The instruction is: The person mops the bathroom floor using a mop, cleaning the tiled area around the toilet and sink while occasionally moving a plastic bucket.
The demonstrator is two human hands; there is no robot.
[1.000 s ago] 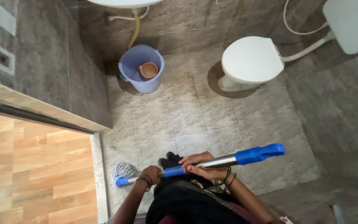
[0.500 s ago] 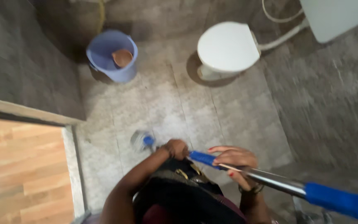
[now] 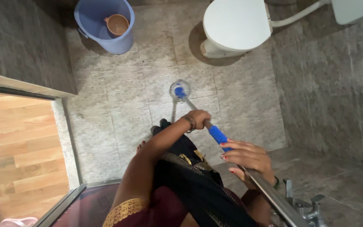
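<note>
Overhead view of a small bathroom. A mop (image 3: 215,133), with a polished metal shaft and a blue plastic sleeve, runs diagonally from lower right to its round, stringy grey-white head (image 3: 180,89), which rests on the floor (image 3: 118,101) of mottled grey square tiles, near the middle and short of the toilet. The left hand (image 3: 198,117), a beaded band at the wrist, is wrapped around the lower shaft, fingers pressed together in a fist. The right hand (image 3: 248,157) grips higher up, just above the blue sleeve, fingers (image 3: 232,147) curled over the shaft and slightly fanned. A smooth white toilet (image 3: 236,23), oval lid shut, stands at upper centre; a lavender plastic bucket (image 3: 92,17) holding a brown round mug (image 3: 117,24) stands at upper left. Wood-grain planks (image 3: 17,143) lie beyond the left threshold, and a metal tap (image 3: 309,206) shows at lower right.
</note>
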